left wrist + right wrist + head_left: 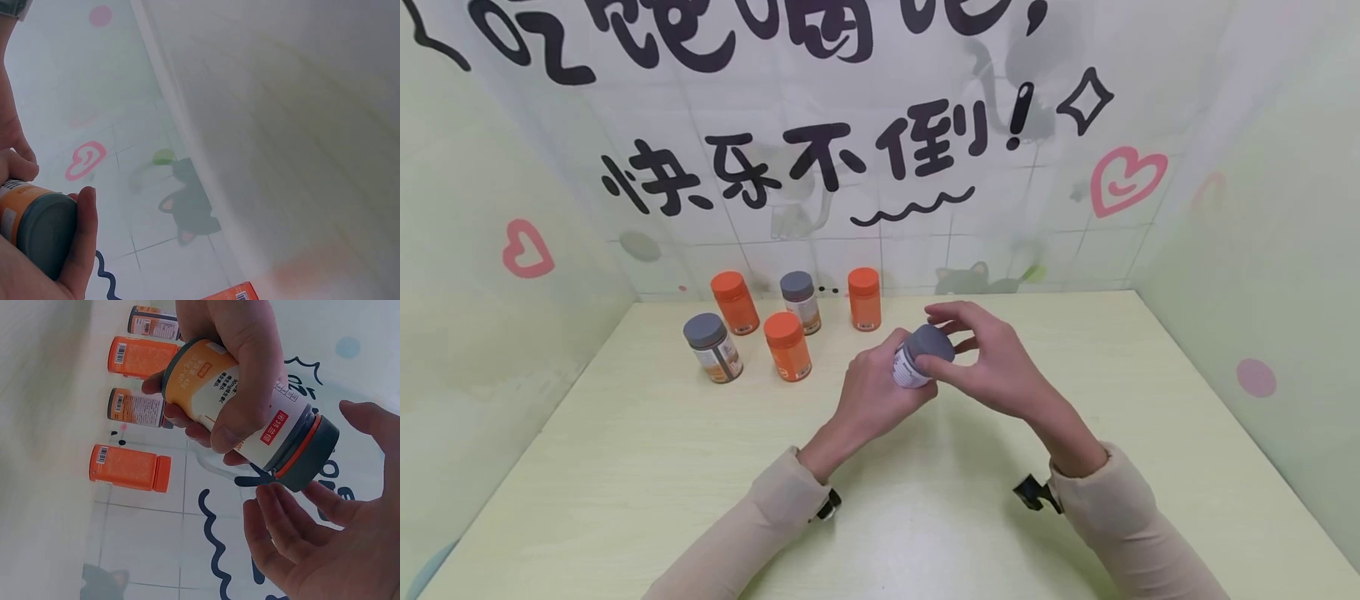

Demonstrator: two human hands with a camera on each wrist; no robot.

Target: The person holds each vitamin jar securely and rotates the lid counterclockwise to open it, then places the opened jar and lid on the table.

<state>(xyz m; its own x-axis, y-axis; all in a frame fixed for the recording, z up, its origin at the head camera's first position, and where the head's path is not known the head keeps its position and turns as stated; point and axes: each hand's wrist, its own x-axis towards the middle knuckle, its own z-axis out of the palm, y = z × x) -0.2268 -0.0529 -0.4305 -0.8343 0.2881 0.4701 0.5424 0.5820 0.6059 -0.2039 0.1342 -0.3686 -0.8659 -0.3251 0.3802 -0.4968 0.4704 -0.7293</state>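
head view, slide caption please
Left hand grips a grey-capped jar, right hand at its cap, five other jars nearby.

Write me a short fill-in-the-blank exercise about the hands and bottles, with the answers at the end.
1. The left hand grips a bottle with a ____ lid.
2. The right hand is nearer that bottle's ____ than its base.
3. On the table, ____ other bottles stand.
4. Of those standing, ____ have orange lids.

Missing words: gray; lid; five; three.

Held bottle [910, 372] partly hidden in head view
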